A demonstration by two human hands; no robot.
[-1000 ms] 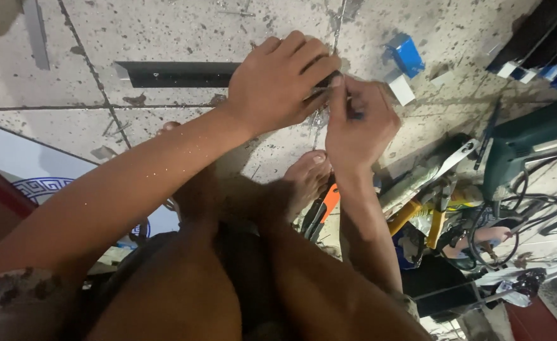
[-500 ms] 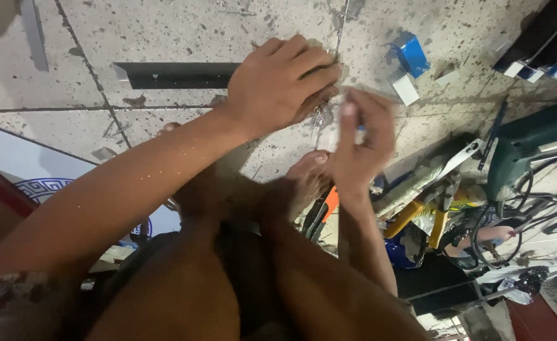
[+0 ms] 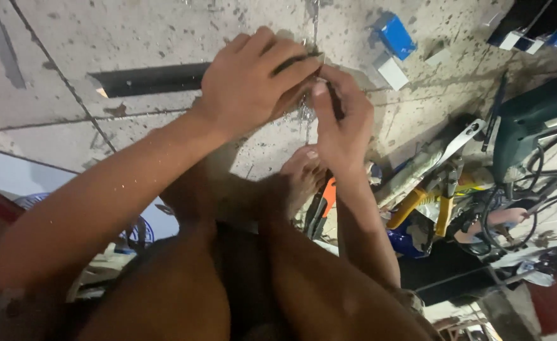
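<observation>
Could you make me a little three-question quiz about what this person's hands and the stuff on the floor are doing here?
1. True or false: the left hand lies over the end of the long dark strip on the concrete floor.
2. What does the right hand pinch? A) a thin dark tool B) a cup C) a sponge
3. Fill in: the small box lying beyond the hands is ____ in colour.

Key
1. True; the left hand covers the strip's right end.
2. A; a thin dark tool, its tip meeting the strip beside the left hand.
3. Blue; yellow-handled pliers lie further right.
</observation>
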